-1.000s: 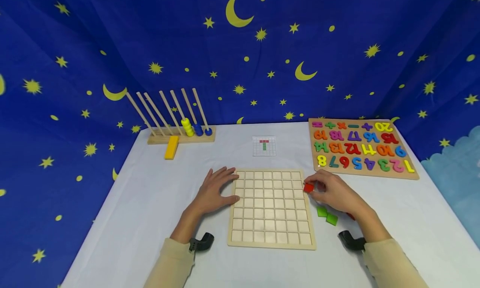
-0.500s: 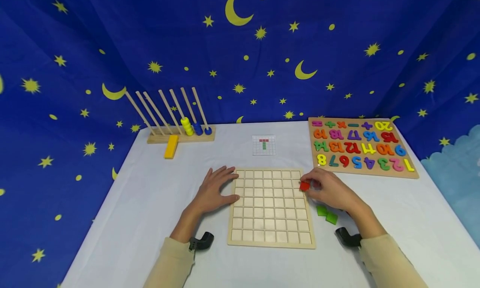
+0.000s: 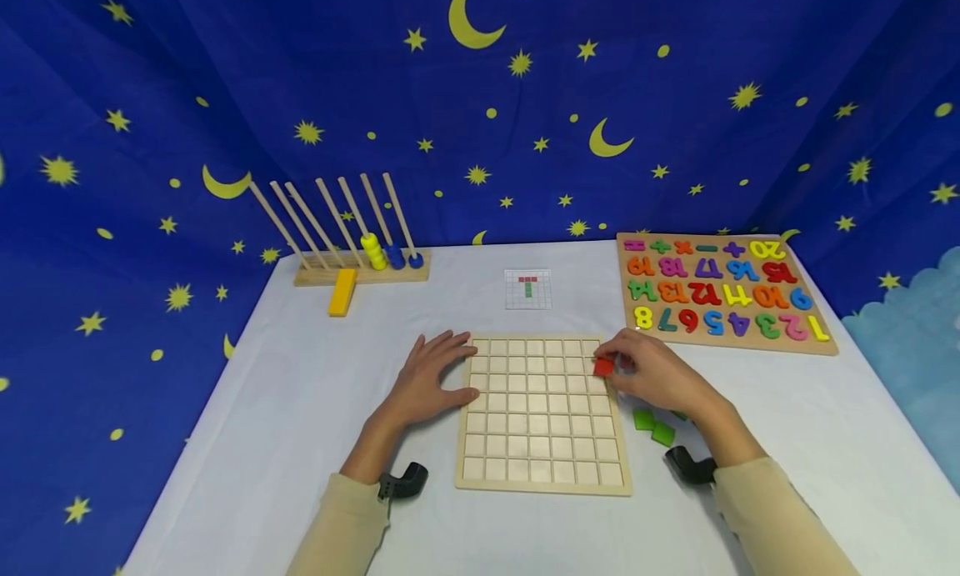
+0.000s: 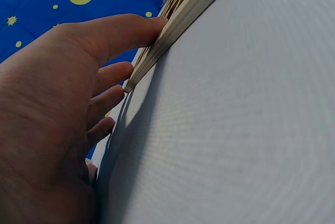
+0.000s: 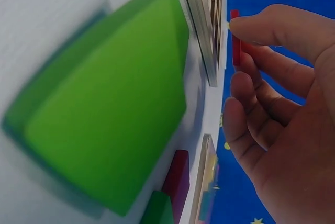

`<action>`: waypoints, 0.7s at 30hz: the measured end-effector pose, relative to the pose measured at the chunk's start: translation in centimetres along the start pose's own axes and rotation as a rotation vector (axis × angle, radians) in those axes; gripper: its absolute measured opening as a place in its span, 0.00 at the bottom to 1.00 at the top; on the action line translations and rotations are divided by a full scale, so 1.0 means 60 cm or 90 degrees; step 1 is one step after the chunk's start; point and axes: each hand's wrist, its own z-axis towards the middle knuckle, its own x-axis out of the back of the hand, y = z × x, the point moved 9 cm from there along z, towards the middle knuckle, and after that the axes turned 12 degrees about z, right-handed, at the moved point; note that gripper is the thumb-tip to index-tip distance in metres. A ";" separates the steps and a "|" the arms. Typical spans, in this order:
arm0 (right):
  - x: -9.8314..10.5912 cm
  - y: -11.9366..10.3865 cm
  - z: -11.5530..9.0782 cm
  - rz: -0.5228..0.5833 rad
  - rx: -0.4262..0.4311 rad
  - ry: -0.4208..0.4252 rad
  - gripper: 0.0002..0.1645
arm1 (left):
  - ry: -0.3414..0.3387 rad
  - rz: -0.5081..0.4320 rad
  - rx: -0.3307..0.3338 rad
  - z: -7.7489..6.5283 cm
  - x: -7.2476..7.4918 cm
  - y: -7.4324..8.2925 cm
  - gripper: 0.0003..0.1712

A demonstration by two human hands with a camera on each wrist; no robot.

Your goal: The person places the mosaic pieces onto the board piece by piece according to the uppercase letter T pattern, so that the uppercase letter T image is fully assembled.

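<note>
A wooden grid board (image 3: pixel 543 489) of small square cells lies in the middle of the table. Along its left edge rests my left hand (image 3: pixel 427 382), fingers spread; the left wrist view shows the thumb (image 4: pixel 131 30) touching the rim. Between thumb and finger, my right hand (image 3: pixel 656 372) pinches a red square tile (image 3: pixel 603 367) over the board's upper right edge. In the right wrist view this red tile (image 5: pixel 236 38) stands on edge in the grip. Below that hand lie green tiles (image 3: pixel 643 419), and the right wrist view also shows another red tile (image 5: pixel 177 182) on the table.
Behind the board lies a card (image 3: pixel 528 289) printed with a red and green T on a grid. A number puzzle board (image 3: pixel 727 297) is at the back right. At the back left stands a peg abacus (image 3: pixel 363 277) with beads, a yellow block (image 3: pixel 342 293) leaning against its base.
My right hand has carried the red tile leftward and slightly away from me, from beside the board to over its right edge. The left hand has stayed in place.
</note>
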 end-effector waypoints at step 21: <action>-0.007 -0.016 0.017 -0.019 0.011 -0.009 0.20 | 0.008 -0.004 -0.006 -0.001 -0.001 -0.001 0.39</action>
